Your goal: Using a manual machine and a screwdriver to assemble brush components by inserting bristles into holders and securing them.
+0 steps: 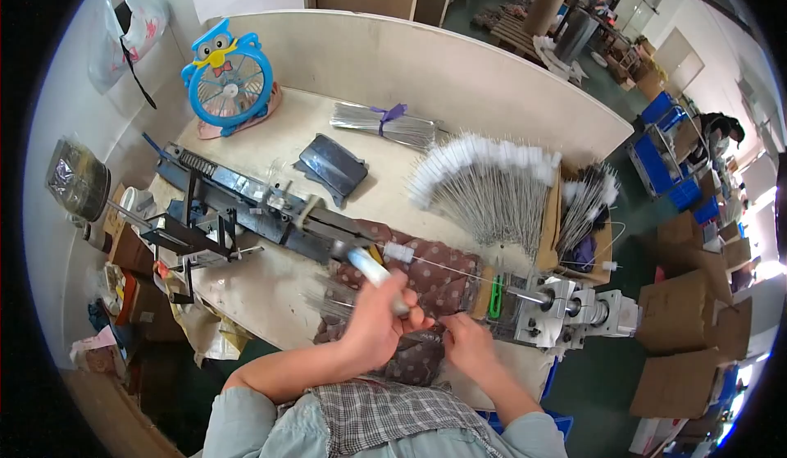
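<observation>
My left hand is wrapped round a motion-blurred, white stick-like tool with a bluish end; its kind I cannot make out. Close beside it, my right hand has its fingers pinched together, and what they hold, if anything, is hidden. Both hands are over a brown dotted cloth. Beyond them a thin wire with a white bristle tuft stretches between a long dark metal rail and the silver spindle of a machine. Several thin wires lie left of my left hand.
A pile of white-tufted wire brushes lies at the back right, next to a cardboard box. Behind the rail are a wire bundle with a purple tie, a dark flat case and a blue fan. A green-handled tool lies near the spindle.
</observation>
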{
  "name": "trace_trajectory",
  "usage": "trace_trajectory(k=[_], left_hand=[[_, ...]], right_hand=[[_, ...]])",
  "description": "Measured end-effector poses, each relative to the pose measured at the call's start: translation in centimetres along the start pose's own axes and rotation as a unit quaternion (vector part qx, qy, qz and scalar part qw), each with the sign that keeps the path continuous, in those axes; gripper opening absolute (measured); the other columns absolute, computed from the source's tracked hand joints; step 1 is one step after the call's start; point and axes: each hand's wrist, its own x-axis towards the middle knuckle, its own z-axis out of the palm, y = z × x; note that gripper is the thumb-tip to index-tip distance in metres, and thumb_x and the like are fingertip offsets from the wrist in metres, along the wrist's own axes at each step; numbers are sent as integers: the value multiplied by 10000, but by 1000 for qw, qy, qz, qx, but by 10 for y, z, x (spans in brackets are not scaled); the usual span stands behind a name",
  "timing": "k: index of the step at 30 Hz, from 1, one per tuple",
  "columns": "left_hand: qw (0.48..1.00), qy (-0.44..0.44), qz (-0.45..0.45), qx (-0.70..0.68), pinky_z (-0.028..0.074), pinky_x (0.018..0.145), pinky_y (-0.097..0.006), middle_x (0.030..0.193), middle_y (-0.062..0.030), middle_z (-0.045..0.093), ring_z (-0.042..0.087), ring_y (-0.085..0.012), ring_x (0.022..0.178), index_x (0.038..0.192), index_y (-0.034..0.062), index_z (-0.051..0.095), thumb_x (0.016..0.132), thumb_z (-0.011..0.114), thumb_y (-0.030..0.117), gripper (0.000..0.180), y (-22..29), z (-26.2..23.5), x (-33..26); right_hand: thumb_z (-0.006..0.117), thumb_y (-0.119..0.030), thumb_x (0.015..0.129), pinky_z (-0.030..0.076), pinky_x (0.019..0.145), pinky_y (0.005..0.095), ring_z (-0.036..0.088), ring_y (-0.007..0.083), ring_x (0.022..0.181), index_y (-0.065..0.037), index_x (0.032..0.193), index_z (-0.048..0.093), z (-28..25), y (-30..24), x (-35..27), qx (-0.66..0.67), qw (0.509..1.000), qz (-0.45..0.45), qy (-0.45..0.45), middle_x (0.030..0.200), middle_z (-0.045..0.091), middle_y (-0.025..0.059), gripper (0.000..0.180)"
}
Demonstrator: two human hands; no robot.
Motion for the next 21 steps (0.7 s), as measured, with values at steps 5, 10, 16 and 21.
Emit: trace_trajectory(k=[5, 10, 16, 21], left_hand=[[989, -92, -22, -111, 391, 531, -296, 590, -31, 502, 416, -145, 444, 946, 34, 594, 916, 428, 505, 500, 73, -40, -30], [990, -124, -30, 68, 473, 613, -316, 729, -85, 621, 527, -173, 529, 920, 20, 592, 932, 443, 452, 457, 47, -78, -22], [859, -324, 105, 384, 496, 610, -315, 773, -112, 634, 576, -201, 591, 966, 9, 582, 903, 540, 206, 212, 19, -17, 7], [482, -141, 532, 682, 493, 590, -336, 835, -105, 611, 621, -244, 692, 922, 43, 591, 821, 554, 98, 121, -30, 8, 82]], right_hand=[[572, -77, 768, 521, 670, 382, 619, 298, 814, -77, 983, 613, -17, -14, 7, -36, 999, -3, 8, 908, 592, 87, 218], [572, -13, 770, 500, 631, 373, 601, 277, 779, -57, 900, 597, -108, -15, 5, -170, 982, -50, 68, 870, 578, 121, 139], [581, -2, 821, 469, 613, 385, 593, 331, 724, -13, 954, 621, -150, 3, 16, -69, 963, 12, 261, 820, 601, 154, 140], [560, -15, 845, 458, 542, 303, 600, 198, 562, 3, 972, 627, -117, -4, 41, 34, 973, -45, 225, 771, 614, 130, 145]])
